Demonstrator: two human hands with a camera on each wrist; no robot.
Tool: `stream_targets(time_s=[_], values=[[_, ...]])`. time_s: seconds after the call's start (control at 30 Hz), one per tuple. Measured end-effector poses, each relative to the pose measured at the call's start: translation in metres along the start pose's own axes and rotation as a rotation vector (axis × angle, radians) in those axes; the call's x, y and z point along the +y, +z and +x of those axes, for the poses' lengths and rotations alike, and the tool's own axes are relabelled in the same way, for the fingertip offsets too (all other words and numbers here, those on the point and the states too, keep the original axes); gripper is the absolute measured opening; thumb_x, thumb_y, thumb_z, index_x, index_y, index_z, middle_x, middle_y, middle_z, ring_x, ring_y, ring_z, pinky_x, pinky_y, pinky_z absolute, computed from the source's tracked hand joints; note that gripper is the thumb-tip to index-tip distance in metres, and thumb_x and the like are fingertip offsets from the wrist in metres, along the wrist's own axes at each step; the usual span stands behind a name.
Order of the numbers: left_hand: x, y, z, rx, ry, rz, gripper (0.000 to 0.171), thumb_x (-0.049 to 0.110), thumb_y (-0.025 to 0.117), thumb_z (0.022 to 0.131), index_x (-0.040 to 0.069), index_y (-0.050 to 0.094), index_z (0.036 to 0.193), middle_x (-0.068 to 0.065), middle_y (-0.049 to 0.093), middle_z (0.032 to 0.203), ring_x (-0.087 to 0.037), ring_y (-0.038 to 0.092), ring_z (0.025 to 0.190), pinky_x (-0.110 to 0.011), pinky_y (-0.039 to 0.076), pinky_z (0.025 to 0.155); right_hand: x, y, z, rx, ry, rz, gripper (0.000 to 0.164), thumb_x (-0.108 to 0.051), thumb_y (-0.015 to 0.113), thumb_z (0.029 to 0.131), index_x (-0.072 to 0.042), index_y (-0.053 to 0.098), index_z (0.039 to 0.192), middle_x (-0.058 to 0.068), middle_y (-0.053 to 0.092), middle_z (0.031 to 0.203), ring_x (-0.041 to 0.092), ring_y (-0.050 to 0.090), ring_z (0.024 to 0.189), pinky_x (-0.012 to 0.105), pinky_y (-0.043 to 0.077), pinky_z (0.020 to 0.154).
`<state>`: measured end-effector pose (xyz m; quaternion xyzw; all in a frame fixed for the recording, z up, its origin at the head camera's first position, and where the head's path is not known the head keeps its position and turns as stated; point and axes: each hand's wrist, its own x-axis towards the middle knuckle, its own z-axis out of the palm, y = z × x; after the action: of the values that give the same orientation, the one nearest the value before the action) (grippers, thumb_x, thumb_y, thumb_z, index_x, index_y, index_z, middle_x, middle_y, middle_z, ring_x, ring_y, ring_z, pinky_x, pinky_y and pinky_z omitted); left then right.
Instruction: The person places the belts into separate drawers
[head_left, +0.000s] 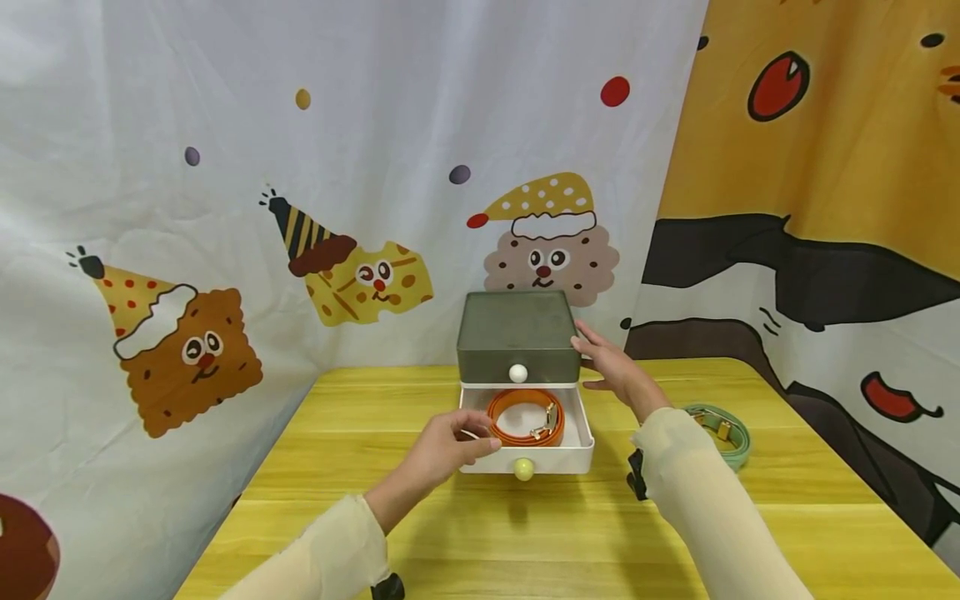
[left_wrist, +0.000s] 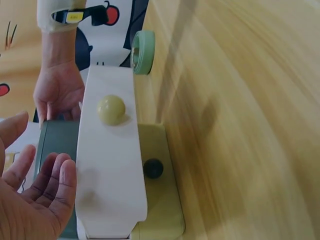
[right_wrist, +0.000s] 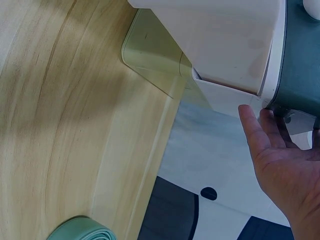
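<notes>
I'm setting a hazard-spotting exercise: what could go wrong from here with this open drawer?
The orange belt sits coiled in the open drawer, so it might uncoil and snag on closing. The left grip is close to the drawer's edge, so it could get pinched. The drawer juts out, so pressing on it might tip the box.

cropped green belt (right_wrist: 77,230), cropped white knob (right_wrist: 313,7)
</notes>
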<state>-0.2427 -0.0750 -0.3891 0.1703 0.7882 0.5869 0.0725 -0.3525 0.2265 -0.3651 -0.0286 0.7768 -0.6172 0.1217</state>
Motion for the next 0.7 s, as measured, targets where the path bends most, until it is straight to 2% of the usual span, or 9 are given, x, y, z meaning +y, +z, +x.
stream_targets(time_s=[0.3, 0.53, 0.7], values=[[-0.009, 0.014, -0.007, -0.040, 0.011, -0.013, 0.027, 0.015, 0.079, 0.085, -0.003, 0.070, 0.103, -0.002, 0.065, 0.089, -0.014, 0.062, 0.078, -0.030, 0.054, 0.069, 0.000, 0.000, -0.001, 0.004, -0.004, -0.012, 0.066, -0.045, 0.038, 0.107, -0.037, -0.001, 0.160, 0.012, -0.001, 0.166, 0.043, 0.016, 0.147, 0.064, 0.028, 0.110], [-0.018, 0.024, -0.011, -0.063, 0.018, 0.008, 0.024, 0.016, 0.079, 0.085, 0.000, 0.071, 0.101, -0.002, 0.066, 0.089, -0.015, 0.062, 0.078, -0.028, 0.052, 0.067, 0.002, 0.000, 0.000, 0.004, -0.009, -0.014, 0.066, -0.045, 0.038, 0.107, -0.038, -0.001, 0.159, 0.012, -0.001, 0.166, 0.043, 0.016, 0.147, 0.064, 0.029, 0.109], [-0.023, 0.032, -0.014, -0.043, 0.018, 0.006, 0.021, 0.013, 0.080, 0.085, 0.000, 0.071, 0.099, -0.002, 0.067, 0.088, -0.014, 0.062, 0.077, -0.026, 0.053, 0.067, 0.002, 0.000, 0.000, 0.004, -0.012, -0.013, 0.066, -0.045, 0.038, 0.107, -0.038, 0.000, 0.159, 0.012, 0.001, 0.166, 0.043, 0.016, 0.147, 0.064, 0.029, 0.109]])
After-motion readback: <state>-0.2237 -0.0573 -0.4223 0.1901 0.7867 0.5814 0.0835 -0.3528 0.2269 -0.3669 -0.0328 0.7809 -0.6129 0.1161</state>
